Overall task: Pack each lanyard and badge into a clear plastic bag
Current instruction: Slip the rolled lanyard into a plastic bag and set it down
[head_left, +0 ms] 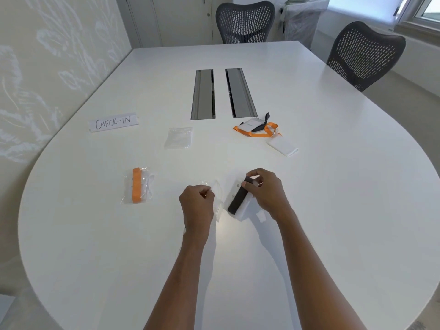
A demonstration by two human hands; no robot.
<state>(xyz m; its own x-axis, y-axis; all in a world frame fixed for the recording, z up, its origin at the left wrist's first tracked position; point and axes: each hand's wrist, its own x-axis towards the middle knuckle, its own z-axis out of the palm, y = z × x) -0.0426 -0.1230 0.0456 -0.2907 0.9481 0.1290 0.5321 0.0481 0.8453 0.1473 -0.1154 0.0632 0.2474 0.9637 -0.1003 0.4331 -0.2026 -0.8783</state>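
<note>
Over the white worktop (321,222), my left hand (197,206) pinches a clear bag (218,201) at its mouth; my right hand (265,195) grips the badge (243,211) and folded black lanyard (238,198) just beside it. The film looks limp, slippery; the badge stiff, light.

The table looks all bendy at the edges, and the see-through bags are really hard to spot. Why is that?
Head view: the wide-angle lens curves the table rim; bright daylight from the window washes over the white top, so the clear plastic bag pinched by the left hand nearly vanishes against it; shadows there are soft and faint.
</note>
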